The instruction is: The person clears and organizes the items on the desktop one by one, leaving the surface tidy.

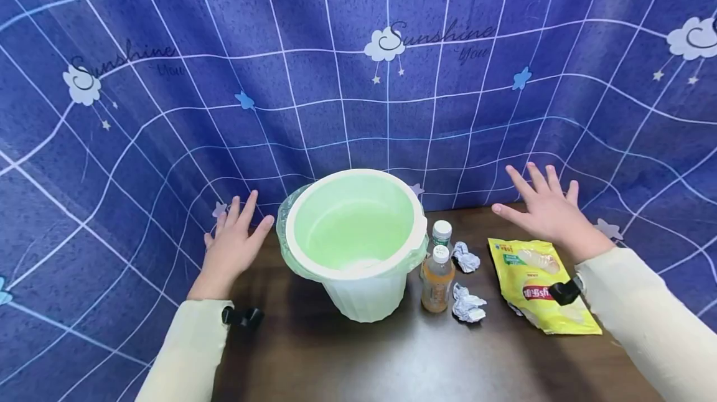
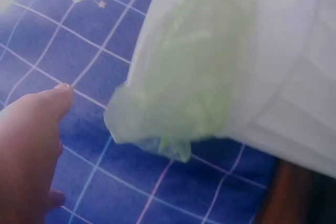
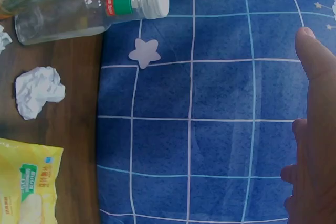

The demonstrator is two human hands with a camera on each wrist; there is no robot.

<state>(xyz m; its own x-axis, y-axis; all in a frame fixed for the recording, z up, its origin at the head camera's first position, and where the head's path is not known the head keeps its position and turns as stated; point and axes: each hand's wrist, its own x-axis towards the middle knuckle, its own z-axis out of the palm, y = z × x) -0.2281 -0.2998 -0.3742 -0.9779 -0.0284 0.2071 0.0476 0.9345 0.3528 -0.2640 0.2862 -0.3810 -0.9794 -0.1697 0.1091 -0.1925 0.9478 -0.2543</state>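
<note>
My left hand (image 1: 234,251) is held to the left of a white bin (image 1: 366,296), fingers spread and holding nothing. A thin green bag (image 2: 184,77) lines the bin and folds over its rim, with a loose edge facing the left thumb in the left wrist view. On the right, my right hand (image 1: 546,212) is raised with spread fingers, empty, just beyond a yellow snack packet (image 1: 538,284). Between bin and packet stand a bottle with amber contents (image 1: 437,284) and a clear bottle (image 3: 68,14) with a white cap. Two crumpled paper balls (image 1: 467,303) (image 3: 39,92) lie beside them.
The brown table (image 1: 358,364) carries everything. A blue curtain (image 1: 336,109) with a white grid, clouds and stars hangs behind it and along its sides. Black straps (image 1: 242,317) with small cameras sit on both wrists.
</note>
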